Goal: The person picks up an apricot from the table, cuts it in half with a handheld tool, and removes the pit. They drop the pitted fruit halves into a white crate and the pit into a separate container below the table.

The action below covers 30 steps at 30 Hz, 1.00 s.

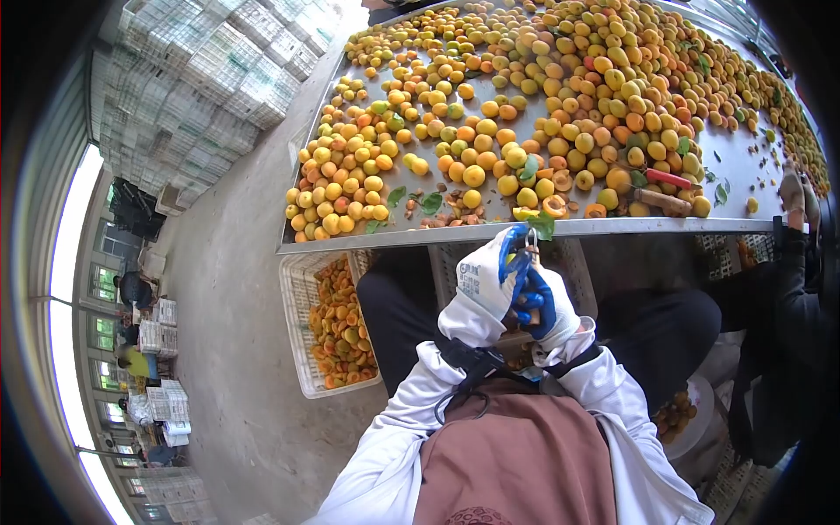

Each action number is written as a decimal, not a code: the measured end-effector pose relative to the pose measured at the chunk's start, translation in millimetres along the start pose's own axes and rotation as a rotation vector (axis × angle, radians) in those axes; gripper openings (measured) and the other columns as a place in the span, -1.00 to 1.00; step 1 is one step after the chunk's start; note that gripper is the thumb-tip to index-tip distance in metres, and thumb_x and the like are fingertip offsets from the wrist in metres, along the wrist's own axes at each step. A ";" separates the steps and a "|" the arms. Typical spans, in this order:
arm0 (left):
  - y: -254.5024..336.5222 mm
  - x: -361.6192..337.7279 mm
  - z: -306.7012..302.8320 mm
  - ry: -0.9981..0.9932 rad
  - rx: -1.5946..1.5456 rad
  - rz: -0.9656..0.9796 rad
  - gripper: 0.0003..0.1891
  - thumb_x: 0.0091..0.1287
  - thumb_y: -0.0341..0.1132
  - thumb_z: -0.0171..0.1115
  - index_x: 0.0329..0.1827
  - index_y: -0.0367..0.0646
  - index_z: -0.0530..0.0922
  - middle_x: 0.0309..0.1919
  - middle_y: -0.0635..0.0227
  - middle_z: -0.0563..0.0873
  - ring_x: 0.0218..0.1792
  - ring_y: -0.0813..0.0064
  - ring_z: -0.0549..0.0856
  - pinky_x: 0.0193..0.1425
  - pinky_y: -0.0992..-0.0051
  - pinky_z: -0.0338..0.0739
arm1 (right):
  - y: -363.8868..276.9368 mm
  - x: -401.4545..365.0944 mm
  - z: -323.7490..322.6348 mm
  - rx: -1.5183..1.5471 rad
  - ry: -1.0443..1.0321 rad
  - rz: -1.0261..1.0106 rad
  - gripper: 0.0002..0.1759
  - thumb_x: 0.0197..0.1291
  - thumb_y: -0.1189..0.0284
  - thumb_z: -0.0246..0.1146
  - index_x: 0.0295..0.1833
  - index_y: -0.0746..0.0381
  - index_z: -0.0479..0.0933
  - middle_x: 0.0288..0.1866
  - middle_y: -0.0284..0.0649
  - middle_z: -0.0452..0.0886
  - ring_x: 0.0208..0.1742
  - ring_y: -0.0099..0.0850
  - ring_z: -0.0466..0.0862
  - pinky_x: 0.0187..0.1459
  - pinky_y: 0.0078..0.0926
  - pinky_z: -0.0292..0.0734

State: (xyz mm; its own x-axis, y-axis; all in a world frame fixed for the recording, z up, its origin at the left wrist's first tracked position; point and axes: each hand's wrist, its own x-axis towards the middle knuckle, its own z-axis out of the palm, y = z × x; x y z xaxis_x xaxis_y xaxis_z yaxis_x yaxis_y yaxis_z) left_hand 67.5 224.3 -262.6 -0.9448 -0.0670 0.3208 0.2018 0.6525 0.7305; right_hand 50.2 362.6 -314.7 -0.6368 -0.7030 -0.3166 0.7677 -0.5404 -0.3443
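Note:
Both hands wear white gloves with blue coated fingers and meet just below the near edge of the metal table [411, 236]. My left hand [492, 273] is curled round a yellow-green fruit, mostly hidden by the fingers. My right hand [549, 306] is closed on a small tool [533, 241] with a looped metal tip pointing up to the table edge; part of its wooden handle shows between the fingers. Past the hands, a halved apricot [554, 206] and a green leaf [542, 227] lie at the edge. Many whole apricots [612, 87] are heaped on the table.
A red-handled tool [668, 178] and a wooden-handled one [662, 202] lie on the table. A white crate [302, 350] of apricot pieces stands at lower left, a pale bowl [700, 411] at lower right. A co-worker's gloved hand [794, 192] is at the right. Stacked crates [210, 66] stand upper left.

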 end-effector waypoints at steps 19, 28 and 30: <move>-33.8 -1.9 -8.5 0.169 -1.351 -0.734 -0.39 0.55 0.25 0.01 -0.07 -0.22 0.66 -0.49 0.42 0.62 -0.43 0.58 0.63 -0.28 0.61 0.51 | -7.0 -29.4 51.3 -1.002 0.110 -0.225 -0.74 0.50 0.31 0.24 -0.05 0.32 0.61 -0.48 -0.37 0.58 -0.53 -0.65 0.52 -0.49 -0.57 0.44; -25.3 -4.4 -5.1 0.128 -0.893 -0.468 -0.34 0.62 0.21 -0.12 -0.20 -0.25 0.69 -0.38 0.33 0.72 -0.36 0.60 0.60 -0.18 0.55 0.46 | 2.7 -17.9 34.2 -1.102 0.046 -0.205 -0.68 0.52 0.28 0.20 -0.05 0.38 0.59 -0.40 -0.34 0.63 -0.46 -0.62 0.56 -0.42 -0.54 0.51; -23.9 -4.8 -5.3 0.136 -0.820 -0.385 -0.31 0.65 0.17 -0.19 -0.23 -0.28 0.68 -0.31 0.24 0.77 -0.30 0.54 0.64 -0.08 0.48 0.52 | 4.7 -15.5 31.0 -1.058 0.015 -0.214 -0.68 0.53 0.28 0.19 -0.04 0.38 0.60 -0.40 -0.36 0.63 -0.44 -0.63 0.55 -0.40 -0.56 0.51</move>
State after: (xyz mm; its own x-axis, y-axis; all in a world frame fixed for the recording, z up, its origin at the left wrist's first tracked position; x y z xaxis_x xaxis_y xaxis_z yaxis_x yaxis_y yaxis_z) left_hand 68.5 205.0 -278.3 -0.9568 -0.2907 -0.0033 0.0483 -0.1703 0.9842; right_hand 65.9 356.6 -283.9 -0.7569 -0.6316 -0.1675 0.1940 0.0276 -0.9806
